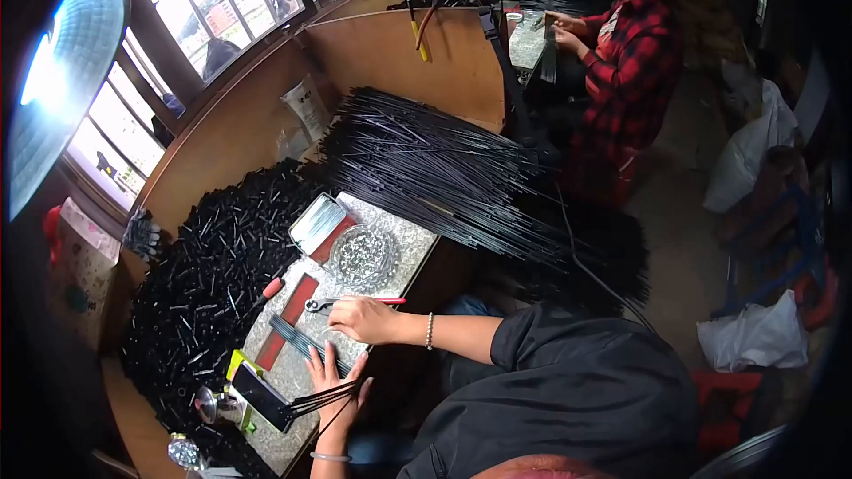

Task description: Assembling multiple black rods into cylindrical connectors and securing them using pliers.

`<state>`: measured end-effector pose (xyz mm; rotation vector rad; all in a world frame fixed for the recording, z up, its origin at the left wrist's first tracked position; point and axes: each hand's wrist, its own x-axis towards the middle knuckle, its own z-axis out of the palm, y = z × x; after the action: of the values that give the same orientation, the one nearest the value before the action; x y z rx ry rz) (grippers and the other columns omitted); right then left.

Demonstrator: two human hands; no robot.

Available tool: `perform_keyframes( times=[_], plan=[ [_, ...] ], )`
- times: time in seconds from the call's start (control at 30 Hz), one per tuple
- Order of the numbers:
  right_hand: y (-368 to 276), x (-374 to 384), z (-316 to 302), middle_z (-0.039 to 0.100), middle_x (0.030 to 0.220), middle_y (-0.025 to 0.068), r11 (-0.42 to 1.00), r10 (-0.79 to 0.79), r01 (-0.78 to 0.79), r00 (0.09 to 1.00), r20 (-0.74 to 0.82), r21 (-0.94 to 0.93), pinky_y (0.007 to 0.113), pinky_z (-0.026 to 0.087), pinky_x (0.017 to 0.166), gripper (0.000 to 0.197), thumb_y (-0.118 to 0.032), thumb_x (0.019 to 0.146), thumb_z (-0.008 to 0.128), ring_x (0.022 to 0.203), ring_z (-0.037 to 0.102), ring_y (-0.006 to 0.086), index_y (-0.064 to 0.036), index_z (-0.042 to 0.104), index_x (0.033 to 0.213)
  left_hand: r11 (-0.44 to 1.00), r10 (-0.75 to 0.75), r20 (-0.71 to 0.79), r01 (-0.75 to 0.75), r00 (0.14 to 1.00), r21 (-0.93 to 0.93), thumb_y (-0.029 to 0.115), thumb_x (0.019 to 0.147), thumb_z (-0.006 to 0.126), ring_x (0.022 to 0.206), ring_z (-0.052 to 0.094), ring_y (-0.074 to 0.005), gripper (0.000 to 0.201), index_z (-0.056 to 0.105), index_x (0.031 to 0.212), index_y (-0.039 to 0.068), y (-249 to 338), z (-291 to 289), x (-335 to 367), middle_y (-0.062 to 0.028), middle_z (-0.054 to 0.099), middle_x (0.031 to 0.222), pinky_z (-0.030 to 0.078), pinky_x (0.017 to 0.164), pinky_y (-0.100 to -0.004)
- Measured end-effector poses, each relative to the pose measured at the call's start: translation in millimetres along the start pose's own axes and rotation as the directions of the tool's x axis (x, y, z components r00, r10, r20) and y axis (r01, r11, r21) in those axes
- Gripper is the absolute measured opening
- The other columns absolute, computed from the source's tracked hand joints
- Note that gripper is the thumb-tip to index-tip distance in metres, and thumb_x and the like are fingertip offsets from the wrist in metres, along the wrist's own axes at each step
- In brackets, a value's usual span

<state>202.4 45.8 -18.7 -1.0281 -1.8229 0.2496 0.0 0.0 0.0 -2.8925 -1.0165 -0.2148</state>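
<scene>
My right hand (359, 319) is closed around a pair of pliers (314, 306) with red handles; the jaws stick out to its left and the handle ends to its right. Just below it, a row of thin dark rods (297, 335) lies side by side on the speckled worktop (404, 244). My left hand (335, 383) rests at the lower right end of this row, its fingers stretched out and apart. Several slender black rods (312, 401) cross the back of that hand toward a phone (261, 396); whether its fingers grip any is unclear. A red strip (288, 321) lies beside the row.
A glass bowl (362, 257) of small shiny pieces stands beyond my hands, near a white-lined tray (318, 223). Black tubular parts (213, 275) heap up at left; long black rods (426, 168) pile up behind. A red-handled tool (272, 287) lies between. Another person (626, 62) works at the back right.
</scene>
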Motion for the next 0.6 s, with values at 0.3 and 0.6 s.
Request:
perform_keyframes(
  times=[0.3,0.6],
  plan=[
    [7,1,-5,0.059,0.077,0.0132,0.994,0.057,-0.055,0.998,-0.021,0.092,0.039,0.047,0.069,0.012,-0.013,0.078,0.062,0.077,0.058,0.0315,-0.0017,0.060,0.078,1.000,-0.021,-0.047,0.020,0.999,-0.006,0.025,0.074,0.068,0.128,0.020,-0.0528,0.055,0.051,0.126,0.029,13,-6,7,-0.0244,0.025,0.142,0.021,0.104,-0.0606],
    [5,-2,4,0.062,0.077,0.0144,0.974,0.136,-0.128,0.990,-0.027,0.185,0.038,0.048,0.069,0.013,-0.013,0.076,0.063,0.076,0.061,0.0312,-0.0004,0.063,0.079,0.999,0.012,-0.040,-0.011,0.999,0.038,0.028,0.075,0.068,0.130,0.019,-0.0503,0.057,0.049,0.128,0.029,7,1,-5,-0.0222,0.024,0.143,0.021,0.104,-0.0599]
  ],
)
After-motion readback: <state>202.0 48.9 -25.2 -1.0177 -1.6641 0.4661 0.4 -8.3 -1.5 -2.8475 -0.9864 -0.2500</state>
